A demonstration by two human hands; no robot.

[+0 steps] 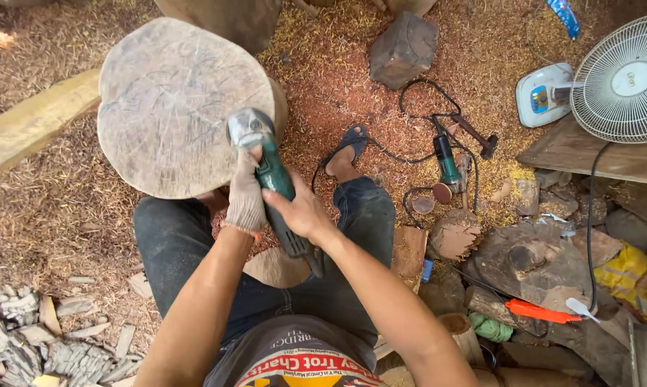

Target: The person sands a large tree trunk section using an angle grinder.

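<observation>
Gloved left hand (245, 195) and bare right hand (299, 210), fingers closed around green angle grinder (272, 174), its head on round wood slab (174, 104).

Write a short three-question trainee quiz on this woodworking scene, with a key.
1. True or false: the left hand wears a glove.
2. Which tool do both hands hold? A) hammer B) green angle grinder C) saw
3. Fill in: the grinder's head rests on the round wooden ____.

Key: 1 true; 2 B; 3 slab. The bare right hand grips the grinder's body. A second grinder lies on the sawdust near a white fan.
</observation>
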